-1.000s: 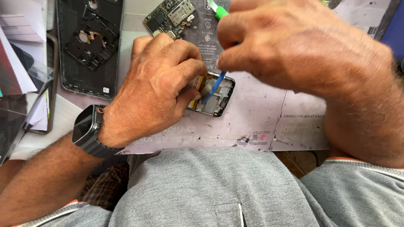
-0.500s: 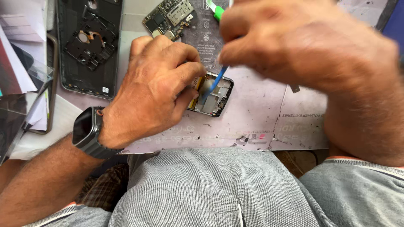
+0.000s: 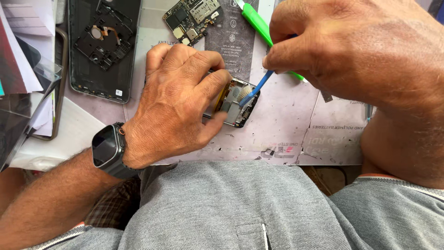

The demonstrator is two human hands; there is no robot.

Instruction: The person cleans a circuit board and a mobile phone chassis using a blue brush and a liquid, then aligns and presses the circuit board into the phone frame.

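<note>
The grey work mat (image 3: 286, 134) carries everything; the right hand (image 3: 351, 55) above it pinches a blue pry tool (image 3: 254, 90); the left hand (image 3: 178, 102) closes over the opened phone (image 3: 238, 109) at the mat's centre; a circuit board (image 3: 192, 18) lies at the mat's far edge.

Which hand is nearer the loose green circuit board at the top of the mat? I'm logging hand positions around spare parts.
Left. The left hand lies just below the circuit board, its knuckles close under it. The right hand is off to the board's right, beyond the green tool.
</note>
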